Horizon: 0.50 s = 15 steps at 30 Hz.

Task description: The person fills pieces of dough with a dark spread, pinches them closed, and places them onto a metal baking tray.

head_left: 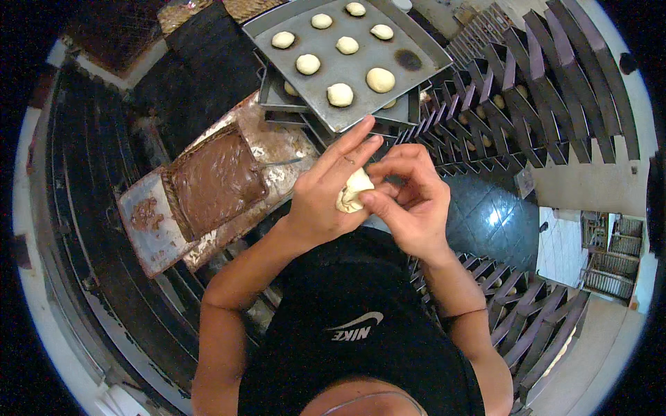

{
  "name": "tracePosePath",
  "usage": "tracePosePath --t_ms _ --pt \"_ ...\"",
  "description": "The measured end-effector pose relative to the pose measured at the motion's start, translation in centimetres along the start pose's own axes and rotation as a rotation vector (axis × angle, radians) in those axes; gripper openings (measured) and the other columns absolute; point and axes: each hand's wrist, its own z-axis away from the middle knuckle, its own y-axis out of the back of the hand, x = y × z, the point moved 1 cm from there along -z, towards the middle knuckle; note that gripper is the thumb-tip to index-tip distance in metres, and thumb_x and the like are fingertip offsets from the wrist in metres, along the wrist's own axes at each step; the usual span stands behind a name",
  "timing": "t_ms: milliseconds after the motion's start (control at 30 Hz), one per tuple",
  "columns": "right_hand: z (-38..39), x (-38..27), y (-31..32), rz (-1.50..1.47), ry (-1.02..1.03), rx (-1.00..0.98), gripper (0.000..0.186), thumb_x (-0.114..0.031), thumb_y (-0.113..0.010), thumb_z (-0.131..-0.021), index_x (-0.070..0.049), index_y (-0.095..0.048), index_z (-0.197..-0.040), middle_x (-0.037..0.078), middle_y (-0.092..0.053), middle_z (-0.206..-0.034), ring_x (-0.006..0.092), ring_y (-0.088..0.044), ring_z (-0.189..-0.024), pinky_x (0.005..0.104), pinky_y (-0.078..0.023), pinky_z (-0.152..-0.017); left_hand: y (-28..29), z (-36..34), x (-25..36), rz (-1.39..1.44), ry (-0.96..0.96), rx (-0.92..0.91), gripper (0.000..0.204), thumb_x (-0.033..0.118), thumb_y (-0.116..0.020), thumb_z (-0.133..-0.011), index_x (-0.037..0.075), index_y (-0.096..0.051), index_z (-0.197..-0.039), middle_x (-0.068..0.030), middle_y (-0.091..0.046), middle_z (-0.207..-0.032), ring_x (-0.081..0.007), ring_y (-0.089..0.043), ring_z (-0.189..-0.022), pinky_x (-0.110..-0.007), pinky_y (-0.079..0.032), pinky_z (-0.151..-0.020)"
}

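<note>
A small piece of pale dough (pixel 354 191), its edge pleated and gathered, lies in the palm of my left hand (pixel 316 197). That hand's fingers are stretched out toward the tray, while its palm and thumb side hold the dough. From the other side, my right hand (pixel 416 204) pinches the dough's edge between thumb and curled fingers. Just beyond both hands is a grey metal baking tray (pixel 361 59) with several round dough balls (pixel 381 80) spaced across it. To the left sits a rectangular container of brown chocolate-like filling (pixel 218 182), with a utensil handle (pixel 281 161) sticking out.
The tray sits on more stacked trays (pixel 284 114). A smeared board (pixel 277 139) lies under the filling container, beside a clear lid-like sheet (pixel 154 225). Tall racks of trays (pixel 513 97) stand on the right, further racks (pixel 534 312) at lower right. Dark tiled floor (pixel 485 215) shows between them.
</note>
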Motion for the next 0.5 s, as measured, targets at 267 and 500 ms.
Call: tracePosePath --t_ms 267,500 --pt "-2.1 4.0 8.8 0.108 0.455 0.155 0.017 -0.013 -0.074 -0.088 -0.003 -0.069 -0.100 0.009 -0.058 -0.110 0.0193 -0.055 -0.103 0.0338 -0.047 -0.089 -3.8 -5.1 0.7 -0.178 -0.184 -0.298 0.012 0.009 -0.062 -0.093 0.004 -0.065 -0.083 -0.0118 -0.069 -0.096 -0.0309 -0.067 -0.099 -0.048 -0.045 -0.097" --pt "-4.3 7.1 12.3 -0.392 0.189 -0.091 0.050 -0.033 -0.067 -0.100 0.000 -0.051 -0.134 0.014 -0.047 -0.142 0.0209 -0.055 -0.125 0.0395 -0.047 -0.103 -12.7 -8.0 1.2 0.142 0.026 -0.217 0.037 0.035 -0.053 -0.106 0.009 -0.078 -0.095 -0.0205 -0.064 -0.139 -0.0384 -0.045 -0.143 -0.054 -0.024 -0.121"
